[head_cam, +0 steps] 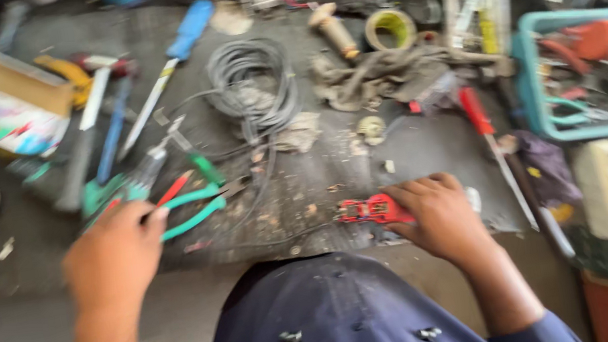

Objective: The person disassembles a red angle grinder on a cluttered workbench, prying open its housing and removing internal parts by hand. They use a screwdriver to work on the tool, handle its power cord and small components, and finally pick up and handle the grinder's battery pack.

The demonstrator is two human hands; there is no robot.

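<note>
The right hand (440, 216) has its fingers clenched over a small red tool (371, 210) lying at the near edge of the table (414, 149), while the left hand (116, 256) closes on the green-handled pliers (192, 207) just beside it. Steadying the red piece flat before lifting the pliers looks wisest to me. I count one grey wire coil (251, 86), one tape roll (389, 28), and one blue-handled screwdriver (169, 66).

Navy buttoned shirt, sleeves rolled

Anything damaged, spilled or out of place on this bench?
Small scraps litter the dark mat between the left hand and the right hand, which rests on a red tool. The frame is blurred; no damage is discernible.
</note>
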